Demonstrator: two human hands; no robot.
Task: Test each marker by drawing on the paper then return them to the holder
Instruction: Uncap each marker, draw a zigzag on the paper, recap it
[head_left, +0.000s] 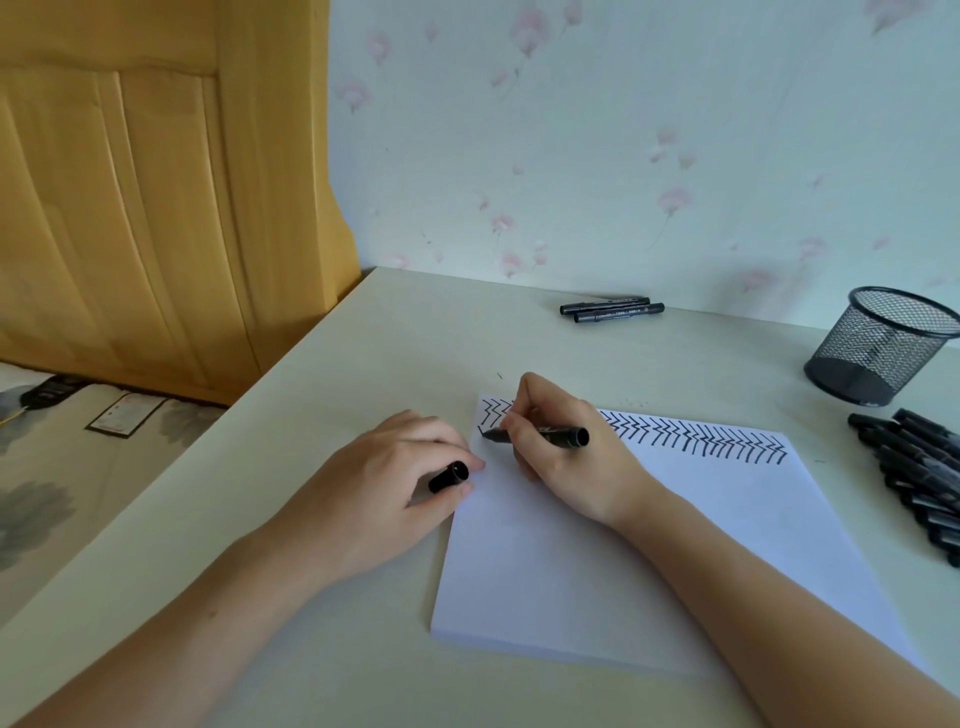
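My right hand (558, 457) grips a black marker (563, 435) with its tip touching the upper left of the white paper pad (649, 545). A band of black zigzag strokes (701, 436) runs along the pad's top edge. My left hand (379, 483) rests on the table at the pad's left edge and pinches the marker's black cap (449, 476). An empty black mesh holder (878, 345) stands at the back right. Several black markers (919, 467) lie in a row at the right edge. Two more markers (610, 309) lie near the wall.
The pale table (363, 364) meets a flowered wall at the back. A wooden door (156, 208) stands to the left, and the table's left edge drops to a patterned floor (78, 467). Small ink specks dot the table above the pad.
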